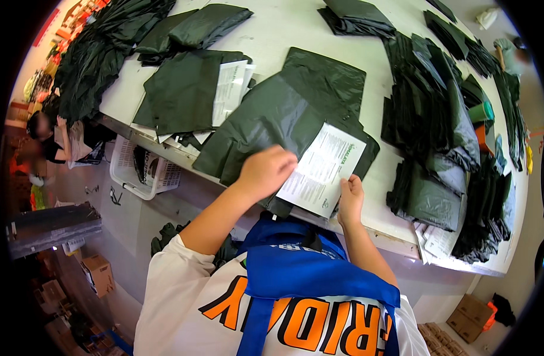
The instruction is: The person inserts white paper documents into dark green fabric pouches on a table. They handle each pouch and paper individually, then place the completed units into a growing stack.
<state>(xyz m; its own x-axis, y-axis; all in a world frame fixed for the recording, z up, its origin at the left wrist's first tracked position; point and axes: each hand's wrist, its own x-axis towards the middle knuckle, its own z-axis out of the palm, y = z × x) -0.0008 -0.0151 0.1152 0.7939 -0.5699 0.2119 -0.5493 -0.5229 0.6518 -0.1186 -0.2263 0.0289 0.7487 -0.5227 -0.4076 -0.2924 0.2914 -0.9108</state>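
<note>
A white printed paper sheet (323, 170) lies tilted over folded dark green plastic bags (272, 113) at the table's near edge. My right hand (350, 200) pinches the sheet's lower right edge between thumb and fingers. At the sheet's left edge is my left hand (267, 173), its fingers curled together above the dark plastic. What those fingers grip, if anything, is hidden. Just left of the bags, another folded dark bag (183, 92) lies with white printed sheets (229, 89) on it.
Stacks of dark folded bags (420, 107) cover the white table's (260, 41) right side. More dark plastic (106, 47) hangs over its far left edge. A white basket (146, 169) stands below the left edge. People are at far left and far right.
</note>
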